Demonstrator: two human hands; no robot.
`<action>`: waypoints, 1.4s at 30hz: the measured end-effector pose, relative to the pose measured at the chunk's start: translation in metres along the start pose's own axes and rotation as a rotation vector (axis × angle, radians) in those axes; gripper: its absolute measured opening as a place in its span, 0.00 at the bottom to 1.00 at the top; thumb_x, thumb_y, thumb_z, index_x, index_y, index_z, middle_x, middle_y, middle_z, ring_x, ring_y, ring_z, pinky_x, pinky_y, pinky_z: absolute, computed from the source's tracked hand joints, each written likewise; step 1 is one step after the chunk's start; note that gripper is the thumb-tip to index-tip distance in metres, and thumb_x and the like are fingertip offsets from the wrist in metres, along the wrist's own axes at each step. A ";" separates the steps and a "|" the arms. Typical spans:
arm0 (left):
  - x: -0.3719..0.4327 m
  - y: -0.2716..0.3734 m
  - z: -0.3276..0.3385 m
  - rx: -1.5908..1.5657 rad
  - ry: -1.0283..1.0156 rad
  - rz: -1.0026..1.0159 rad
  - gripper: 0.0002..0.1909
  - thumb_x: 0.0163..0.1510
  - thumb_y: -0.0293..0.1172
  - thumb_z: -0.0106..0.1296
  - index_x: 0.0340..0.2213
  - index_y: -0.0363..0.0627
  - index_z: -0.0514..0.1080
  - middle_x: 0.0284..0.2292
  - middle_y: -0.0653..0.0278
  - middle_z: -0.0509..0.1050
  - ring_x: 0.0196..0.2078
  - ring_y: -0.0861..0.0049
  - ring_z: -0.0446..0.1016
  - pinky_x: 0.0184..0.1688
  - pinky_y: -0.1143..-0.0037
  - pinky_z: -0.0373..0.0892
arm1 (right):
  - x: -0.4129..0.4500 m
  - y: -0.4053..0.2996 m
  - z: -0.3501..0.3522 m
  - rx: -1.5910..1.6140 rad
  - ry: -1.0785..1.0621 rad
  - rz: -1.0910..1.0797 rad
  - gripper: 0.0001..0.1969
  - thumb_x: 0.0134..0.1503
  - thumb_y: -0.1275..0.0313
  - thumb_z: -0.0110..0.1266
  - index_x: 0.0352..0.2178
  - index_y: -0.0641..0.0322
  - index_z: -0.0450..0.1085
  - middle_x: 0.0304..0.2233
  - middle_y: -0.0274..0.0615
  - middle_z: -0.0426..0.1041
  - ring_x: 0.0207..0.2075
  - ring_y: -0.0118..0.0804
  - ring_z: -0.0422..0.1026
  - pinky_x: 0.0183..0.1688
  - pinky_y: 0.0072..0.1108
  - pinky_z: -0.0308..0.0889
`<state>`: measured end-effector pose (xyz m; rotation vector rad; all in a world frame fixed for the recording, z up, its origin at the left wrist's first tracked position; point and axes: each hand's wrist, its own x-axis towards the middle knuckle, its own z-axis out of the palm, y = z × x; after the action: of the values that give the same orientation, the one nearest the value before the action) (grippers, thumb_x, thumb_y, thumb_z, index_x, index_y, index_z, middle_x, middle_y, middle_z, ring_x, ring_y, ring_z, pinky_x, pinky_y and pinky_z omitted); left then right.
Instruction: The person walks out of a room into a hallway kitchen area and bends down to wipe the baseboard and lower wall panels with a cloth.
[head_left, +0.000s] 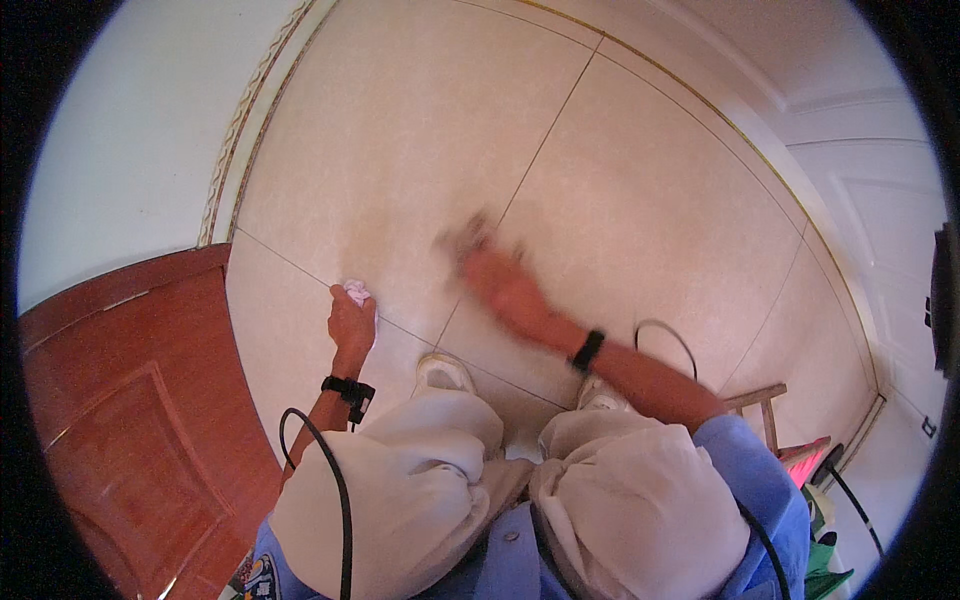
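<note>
A crumpled pale pink cloth (356, 290) is bunched in my left hand (350, 321), which is low over the light floor tiles (405, 172). Some of the cloth also shows along the far side of the palm. My right hand (510, 289) reaches across in front of my feet, over a tile joint. Motion blur smears its fingers and a dark greyish patch around them, so I cannot tell whether it holds something. Black straps with cables circle both wrists.
A reddish-brown wooden door (142, 435) stands at left beside a pale wall (135, 150). White panelled doors (862, 165) line the right. A small wooden stool (765, 412) and a green item (821, 562) are at lower right. My shoes (444, 373) are just behind my hands.
</note>
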<state>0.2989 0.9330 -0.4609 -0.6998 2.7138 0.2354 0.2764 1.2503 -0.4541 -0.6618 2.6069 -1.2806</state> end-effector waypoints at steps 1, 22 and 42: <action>-0.001 0.000 0.000 0.001 0.000 0.001 0.27 0.51 0.38 0.59 0.46 0.42 0.57 0.37 0.42 0.76 0.40 0.45 0.76 0.42 0.56 0.71 | -0.022 -0.017 0.026 0.123 -0.152 0.013 0.23 0.65 0.64 0.43 0.60 0.59 0.60 0.62 0.50 0.61 0.65 0.53 0.56 0.67 0.40 0.50; 0.003 0.003 -0.004 -0.045 -0.016 0.039 0.23 0.50 0.35 0.57 0.43 0.40 0.59 0.37 0.44 0.76 0.41 0.47 0.76 0.43 0.58 0.71 | 0.067 0.120 -0.060 -0.377 0.392 0.003 0.22 0.62 0.75 0.42 0.58 0.64 0.60 0.62 0.55 0.58 0.63 0.56 0.57 0.66 0.42 0.52; 0.030 -0.030 0.016 -0.014 0.036 0.084 0.26 0.52 0.41 0.55 0.46 0.41 0.58 0.36 0.39 0.76 0.39 0.42 0.76 0.42 0.55 0.71 | -0.181 0.207 -0.199 -0.963 0.539 0.503 0.25 0.60 0.74 0.44 0.59 0.64 0.58 0.64 0.55 0.57 0.64 0.54 0.56 0.61 0.48 0.54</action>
<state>0.2936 0.8980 -0.4888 -0.6000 2.7819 0.2650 0.3062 1.5848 -0.5017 0.3351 3.4326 0.0201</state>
